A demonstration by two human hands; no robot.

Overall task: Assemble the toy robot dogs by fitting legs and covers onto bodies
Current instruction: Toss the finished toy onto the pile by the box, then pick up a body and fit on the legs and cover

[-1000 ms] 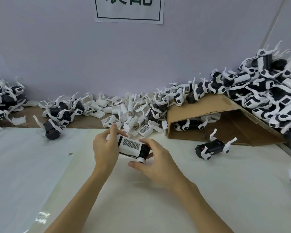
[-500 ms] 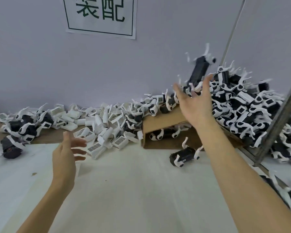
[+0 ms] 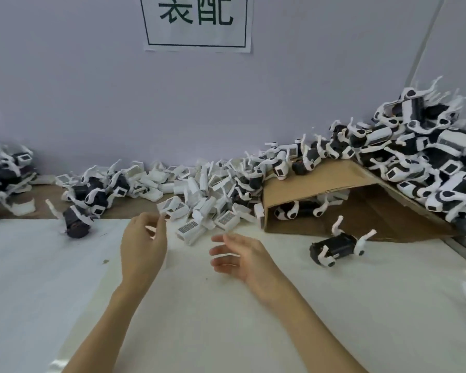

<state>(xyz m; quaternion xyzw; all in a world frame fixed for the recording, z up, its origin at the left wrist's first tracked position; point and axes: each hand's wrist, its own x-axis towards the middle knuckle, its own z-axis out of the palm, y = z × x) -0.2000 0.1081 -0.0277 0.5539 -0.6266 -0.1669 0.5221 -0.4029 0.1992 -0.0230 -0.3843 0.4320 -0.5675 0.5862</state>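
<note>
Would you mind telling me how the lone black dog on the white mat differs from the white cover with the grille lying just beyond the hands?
The dog is mostly black with white legs fitted; the cover is all white apart from its dark grille. The dog lies alone, legs sticking up, near the cardboard; the cover lies at the edge of a heap of similar white parts. Neither is being touched: the left hand and right hand hold nothing.

A paper sign [image 3: 198,21] (green characters) hangs above folded cardboard [image 3: 318,184].
</note>
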